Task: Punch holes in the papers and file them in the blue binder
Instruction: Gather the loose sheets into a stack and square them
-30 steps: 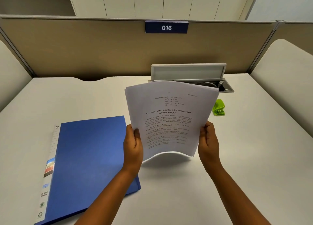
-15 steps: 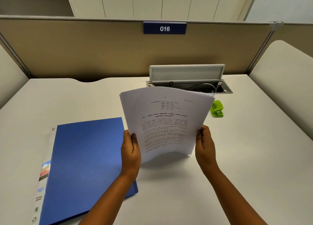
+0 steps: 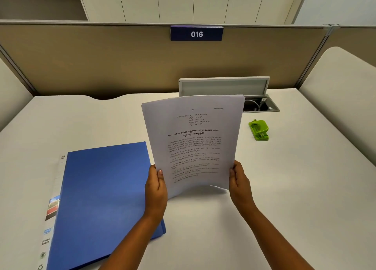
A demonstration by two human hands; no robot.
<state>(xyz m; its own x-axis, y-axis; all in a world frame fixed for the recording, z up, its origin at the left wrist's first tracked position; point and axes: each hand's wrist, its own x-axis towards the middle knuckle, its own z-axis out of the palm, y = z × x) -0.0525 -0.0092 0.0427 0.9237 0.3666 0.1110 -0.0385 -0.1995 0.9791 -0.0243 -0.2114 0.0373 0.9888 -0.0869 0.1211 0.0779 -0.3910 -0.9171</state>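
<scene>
I have the stack of papers (image 3: 195, 143) standing nearly upright over the middle of the tabletop (image 3: 305, 188), printed side toward me, its lower edge bowed upward and apparently just off the surface, with a shadow under it. My left hand (image 3: 156, 190) grips the stack's lower left edge, thumb on the front of the top sheet and the other fingers hidden behind it. My right hand (image 3: 240, 182) grips the lower right edge the same way, thumb in front and fingers curled out of sight behind the sheets. So both hands are clamped on the papers, one to each side.

The blue binder (image 3: 105, 204) lies flat and closed toward the near left corner of the tabletop, its labelled white spine (image 3: 50, 208) facing the left edge. Its right edge runs under my left wrist and just beside the papers' left edge. I cannot tell whether they touch.

The green hole punch (image 3: 258, 130) sits on the tabletop toward the far right, well apart from both hands and to the right of the papers. Behind it, at the far edge, a cable hatch (image 3: 262, 104) stands with its lid (image 3: 223, 85) raised, the papers' top edge overlapping its left part. A blue sign reading 016 (image 3: 196, 33) hangs on the partition beyond the far edge.
</scene>
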